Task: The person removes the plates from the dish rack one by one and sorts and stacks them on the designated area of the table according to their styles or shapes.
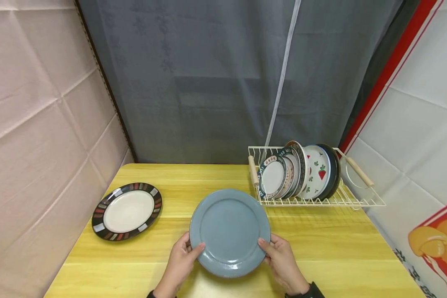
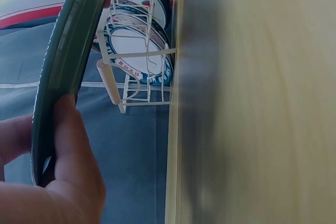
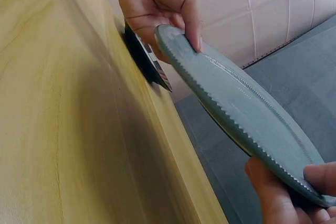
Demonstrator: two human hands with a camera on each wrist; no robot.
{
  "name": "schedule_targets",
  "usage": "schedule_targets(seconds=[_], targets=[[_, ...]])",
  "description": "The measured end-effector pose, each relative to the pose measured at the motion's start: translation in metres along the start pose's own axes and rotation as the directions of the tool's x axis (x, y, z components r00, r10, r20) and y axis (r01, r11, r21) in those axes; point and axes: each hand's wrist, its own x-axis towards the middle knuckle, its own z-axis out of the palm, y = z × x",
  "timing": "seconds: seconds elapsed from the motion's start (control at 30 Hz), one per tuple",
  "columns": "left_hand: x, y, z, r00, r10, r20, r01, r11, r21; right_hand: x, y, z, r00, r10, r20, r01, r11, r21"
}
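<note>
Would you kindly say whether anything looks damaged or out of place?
Nothing stands out: the blue plate shows no visible damage, the black-rimmed plate lies on the table, and the other plates stand in the rack.

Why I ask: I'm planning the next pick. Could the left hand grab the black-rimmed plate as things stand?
Probably not: the left hand is gripping the blue-gray plate. Otherwise the way looks free, with nothing standing between that hand and the black-rimmed plate.

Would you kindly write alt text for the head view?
A person's left hand and right hand hold a blue-gray plate above a wooden table. A dark-rimmed plate lies at left; a wire rack of plates stands at back right.
</note>
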Motion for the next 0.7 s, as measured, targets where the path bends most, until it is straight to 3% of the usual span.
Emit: schedule_targets(seconds=[0.2,0.53,0.7], targets=[[-0.0015,0.0016,0.0016,1.000,-0.011,-0.014,0.010,0.999,-0.039,0.0000,0.0019,0.0008,1.000,-0.014,0.005,0.014,0.999,-0.035],[-0.0041,0.0029,0.0007,0.998,-0.020,-0.058,0.014,0.995,-0.100,-0.0011,0.0016,0.0013,0.994,-0.050,0.096,0.061,0.992,-0.113],[-0.0053,0.0028,-0.0008,0.996,-0.016,-0.089,0.006,0.994,-0.111,-0.0027,-0.0004,0.0003,0.991,-0.129,0.044,0.133,0.983,-0.128]])
